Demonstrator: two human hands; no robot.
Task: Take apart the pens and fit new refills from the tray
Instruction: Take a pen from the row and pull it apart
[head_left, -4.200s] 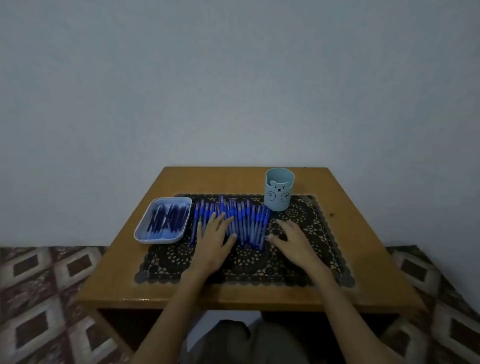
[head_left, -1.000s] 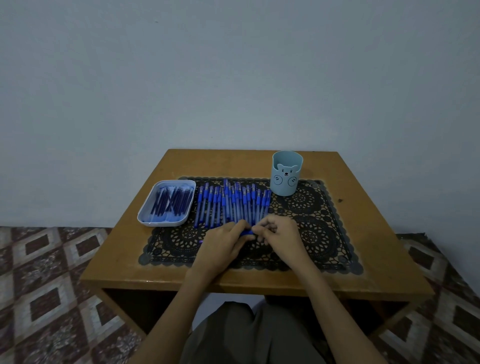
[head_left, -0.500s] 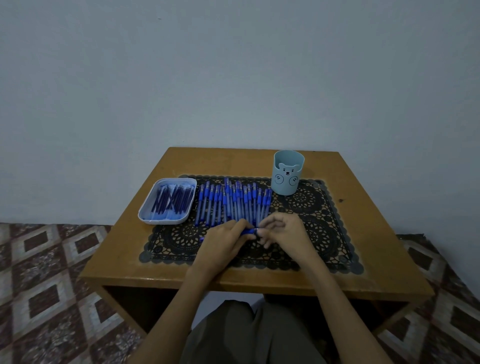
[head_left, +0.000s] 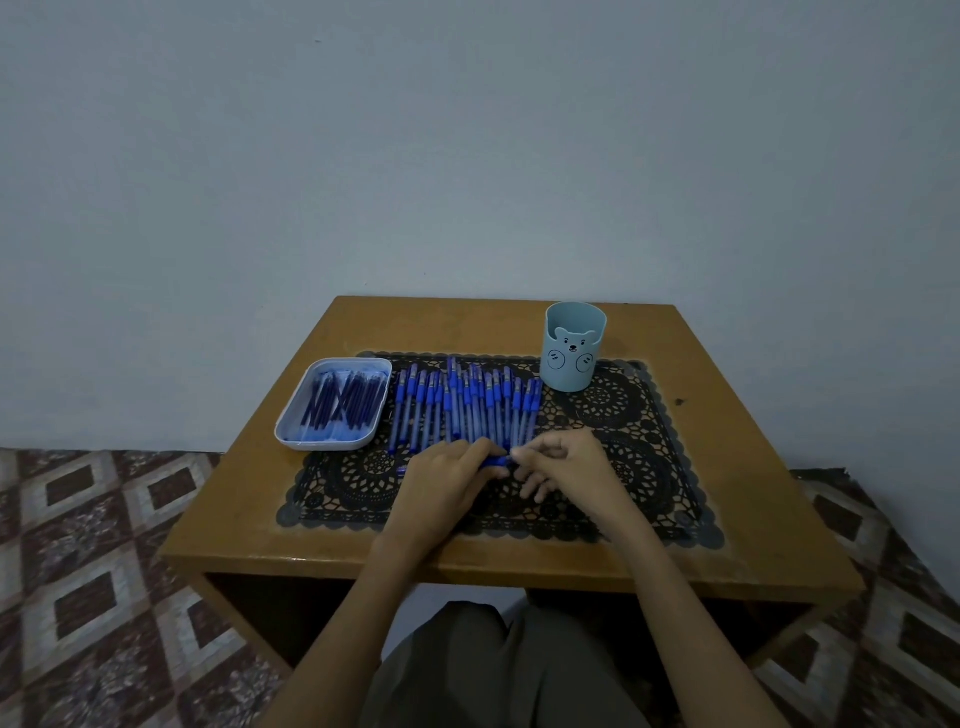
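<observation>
Left hand (head_left: 447, 483) and right hand (head_left: 566, 467) have drawn back from the pen row (head_left: 462, 410) and met at centre frame. Refill tray (head_left: 332, 446) lies left of it on the table (head_left: 701, 431). Left grip is closed round one blue pen (head_left: 493, 461); right grip pinches its end. A sharp tug could scatter the row.

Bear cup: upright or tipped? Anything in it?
Upright: the bear cup stands on its base, mouth up. Nothing sticks out above the rim; its bottom is hidden, so contents cannot be told.
</observation>
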